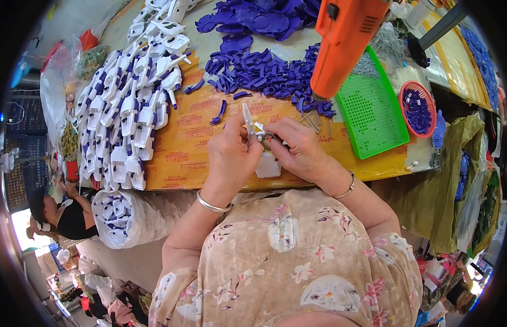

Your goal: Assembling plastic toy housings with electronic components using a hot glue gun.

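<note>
Between my two hands is a white plastic toy part (pixel 250 121), its thin tube pointing away from me and a wider white body (pixel 268 165) below. My left hand (pixel 231 151) pinches it by the tube's base. The fingers of my right hand (pixel 300 148) are closed at its right side, around a small dark piece (pixel 267 136) too small to name. Just beyond my hands lie loose purple plastic parts (pixel 219 113) on the taped tabletop (pixel 182 147). Many similar white toy pieces with purple fittings (pixel 128 111) are stacked in rows on the left.
An orange power tool (pixel 346 46) hangs at the upper right, above a green perforated tray (pixel 370 114) with thin metal pieces. A red basket (pixel 418 109) holds small purple parts. Purple pieces (pixel 264 71) are heaped behind. Left stands a filled white sack (pixel 117 218), with another person (pixel 73 215) beyond.
</note>
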